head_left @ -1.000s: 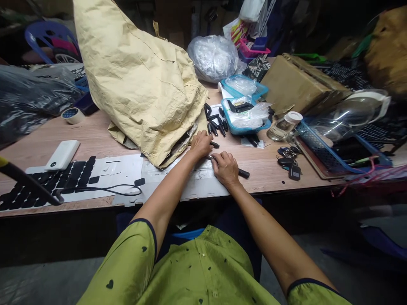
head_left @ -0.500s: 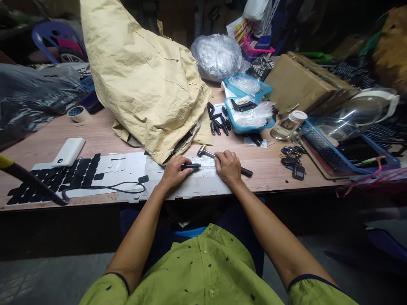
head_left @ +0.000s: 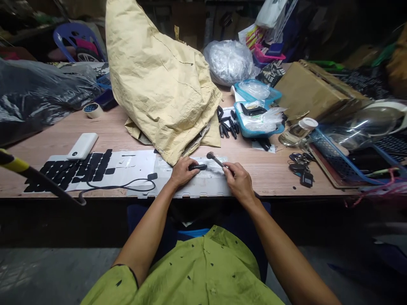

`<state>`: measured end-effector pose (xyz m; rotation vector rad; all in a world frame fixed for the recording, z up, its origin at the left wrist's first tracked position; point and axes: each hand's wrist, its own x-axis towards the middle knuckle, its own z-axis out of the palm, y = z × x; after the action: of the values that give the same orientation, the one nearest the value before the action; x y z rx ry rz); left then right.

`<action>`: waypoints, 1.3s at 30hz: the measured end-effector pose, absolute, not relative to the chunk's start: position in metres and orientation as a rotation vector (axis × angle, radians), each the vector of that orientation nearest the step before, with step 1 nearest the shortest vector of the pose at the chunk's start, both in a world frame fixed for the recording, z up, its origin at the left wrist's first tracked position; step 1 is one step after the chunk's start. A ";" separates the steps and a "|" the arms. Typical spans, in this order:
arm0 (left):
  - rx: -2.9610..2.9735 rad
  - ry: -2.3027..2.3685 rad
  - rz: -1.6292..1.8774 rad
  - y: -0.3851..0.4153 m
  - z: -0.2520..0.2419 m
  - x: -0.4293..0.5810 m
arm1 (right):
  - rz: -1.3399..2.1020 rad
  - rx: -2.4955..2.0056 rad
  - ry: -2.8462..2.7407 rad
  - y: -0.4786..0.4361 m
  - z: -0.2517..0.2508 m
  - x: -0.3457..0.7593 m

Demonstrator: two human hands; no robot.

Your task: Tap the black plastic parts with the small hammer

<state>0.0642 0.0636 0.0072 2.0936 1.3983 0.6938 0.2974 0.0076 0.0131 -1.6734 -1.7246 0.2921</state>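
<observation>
My left hand [head_left: 183, 171] is closed on a slim black tube-shaped piece [head_left: 198, 167], holding it low over a pale board [head_left: 187, 188] at the table's near edge. My right hand [head_left: 239, 181] grips a small hammer [head_left: 218, 161] by its handle. The hammer's head is raised above the board, to the right of and a little beyond the black piece, not touching it. Clear plastic [head_left: 216, 167] lies on the board beneath both hands. My right palm and fingers hide most of the hammer's grip.
A large tan paper sack [head_left: 162, 80] stands just beyond my hands. Loose black pieces [head_left: 228, 127] lie beside a blue basket [head_left: 259, 131]. On the right are a jar [head_left: 297, 132] and keys [head_left: 301, 169]; on the left, a power bank [head_left: 82, 146], a cable [head_left: 121, 186] and black stickers [head_left: 98, 166].
My right hand has lifted and tilted the hammer, its head turning away from the table. My left hand keeps its hold on the black piece. The whole view has shifted slightly.
</observation>
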 end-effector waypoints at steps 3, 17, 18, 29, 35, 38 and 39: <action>2.066 1.411 0.681 0.065 0.007 0.067 | 0.385 -1.608 -1.706 -0.012 0.018 0.286; 1.990 1.479 0.677 0.065 0.010 0.074 | 0.173 -1.634 -1.869 -0.021 0.013 0.263; 1.991 1.477 0.682 0.065 0.011 0.074 | 0.160 -1.633 -1.866 -0.020 0.013 0.265; 1.982 1.475 0.681 0.064 0.010 0.074 | 0.125 -1.643 -1.850 -0.010 0.004 0.288; 2.005 1.469 0.660 0.063 0.010 0.071 | -0.043 -1.781 -1.883 0.043 -0.002 0.310; 2.028 1.443 0.657 0.065 0.008 0.068 | -0.119 -1.823 -1.948 0.060 -0.007 0.315; 2.036 1.432 0.664 0.067 0.008 0.067 | -0.140 -1.819 -1.965 0.063 -0.009 0.315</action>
<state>0.0668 0.0666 0.0079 2.0364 1.4318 0.6635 0.3150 0.0630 -0.0088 -1.8192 -1.9650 -0.1397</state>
